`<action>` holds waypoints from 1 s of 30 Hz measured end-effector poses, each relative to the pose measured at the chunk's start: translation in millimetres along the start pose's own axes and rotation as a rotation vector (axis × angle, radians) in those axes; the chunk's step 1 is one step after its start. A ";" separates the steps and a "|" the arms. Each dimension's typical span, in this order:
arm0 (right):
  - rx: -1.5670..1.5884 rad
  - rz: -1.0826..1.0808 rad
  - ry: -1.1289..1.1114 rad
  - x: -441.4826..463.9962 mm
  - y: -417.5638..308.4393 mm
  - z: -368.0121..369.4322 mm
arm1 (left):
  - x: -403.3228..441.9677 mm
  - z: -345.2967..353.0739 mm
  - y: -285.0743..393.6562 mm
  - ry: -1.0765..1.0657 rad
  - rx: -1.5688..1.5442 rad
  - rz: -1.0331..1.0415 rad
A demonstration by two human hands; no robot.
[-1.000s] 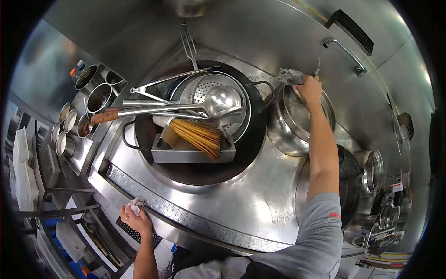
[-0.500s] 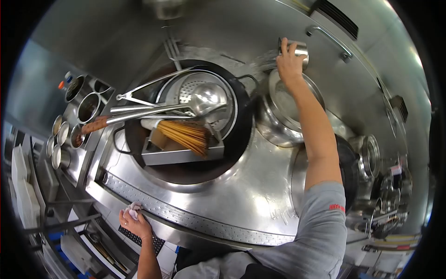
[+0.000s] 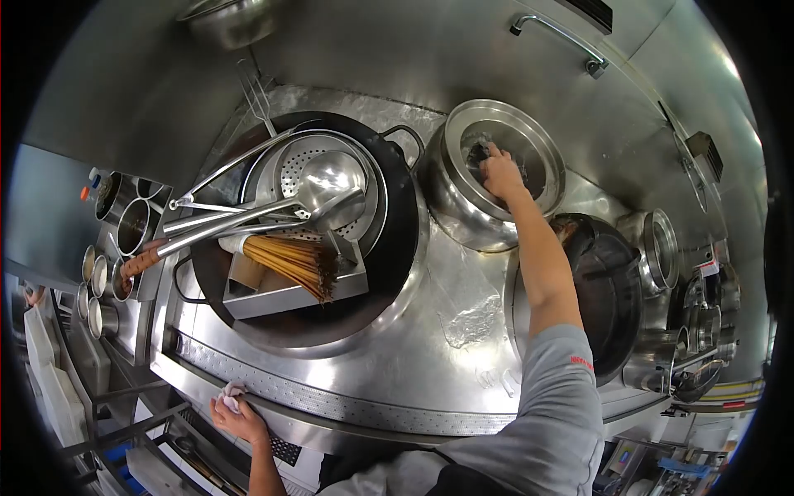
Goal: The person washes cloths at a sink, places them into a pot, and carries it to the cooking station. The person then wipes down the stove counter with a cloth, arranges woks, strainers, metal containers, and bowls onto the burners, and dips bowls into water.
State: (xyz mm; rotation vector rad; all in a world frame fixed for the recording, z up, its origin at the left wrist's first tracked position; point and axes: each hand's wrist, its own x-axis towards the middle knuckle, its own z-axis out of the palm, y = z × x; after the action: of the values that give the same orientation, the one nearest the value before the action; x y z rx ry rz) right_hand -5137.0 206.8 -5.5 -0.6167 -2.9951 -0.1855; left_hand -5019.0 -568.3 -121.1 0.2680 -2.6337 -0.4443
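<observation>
My right hand (image 3: 502,174) reaches down into the mouth of a large steel pot (image 3: 451,194). Its fingers close on a metal cup (image 3: 477,154), mostly hidden by the hand and the pot's rim. At the front edge of the steel counter, my left hand (image 3: 241,422) is closed around a crumpled pale cloth (image 3: 232,398). Left of the pot sits a big black wok (image 3: 364,318) with two loop handles. Piled in it are a perforated strainer (image 3: 291,169), a ladle (image 3: 331,183), a bamboo brush (image 3: 285,260) and a rectangular metal tray (image 3: 298,299).
A second dark wok (image 3: 600,298) stands to the right, near stacked steel pots (image 3: 653,248). Small seasoning containers (image 3: 135,225) line the left side. A perforated drain strip (image 3: 331,413) runs along the front. Above the back wall is a tap pipe (image 3: 562,37). The counter (image 3: 471,322) looks wet.
My right hand has come down from the back wall into the large pot with the metal cup. My left hand keeps the cloth at the counter edge. The whole view has shifted slightly.
</observation>
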 end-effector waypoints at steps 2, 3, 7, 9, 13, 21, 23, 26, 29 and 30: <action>0.175 0.011 0.140 -3.9 -2.6 0.6 | 1.3 -0.2 -4.5 -0.005 0.003 0.006; 0.350 0.121 0.166 -13.3 -4.6 -12.1 | 1.6 0.5 -5.5 0.008 0.002 0.007; 0.869 0.437 0.278 -11.0 2.1 -26.1 | 1.6 -2.5 -1.2 -0.032 -0.032 -0.061; 0.739 0.448 0.234 5.5 2.8 -49.5 | 2.4 -5.0 4.2 -0.032 -0.054 -0.068; 0.171 0.207 0.218 37.3 -54.0 -125.6 | 3.8 -4.8 4.4 -0.022 -0.026 -0.062; -0.739 -0.042 0.322 72.3 -151.0 -163.2 | 3.8 -8.6 4.1 -0.038 -0.012 -0.072; -0.845 -0.174 0.355 67.1 -162.3 -178.5 | 5.9 -8.4 7.9 -0.040 -0.001 -0.071; -0.834 -0.203 0.432 65.3 -156.3 -187.8 | 3.4 -4.6 1.9 -0.020 -0.016 -0.057; -0.729 -0.035 0.311 42.0 -125.1 -191.6 | 2.1 -4.9 -0.8 -0.026 -0.045 -0.044; -0.681 0.030 0.243 33.9 -117.4 -187.5 | 3.5 -5.4 -0.9 -0.028 -0.043 -0.030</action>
State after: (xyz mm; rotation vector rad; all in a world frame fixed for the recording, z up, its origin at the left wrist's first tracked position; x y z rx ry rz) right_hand -5205.0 87.8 171.4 -0.6202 -2.6401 -1.2075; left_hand -5019.4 -571.4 -115.5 0.2899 -2.6467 -0.5169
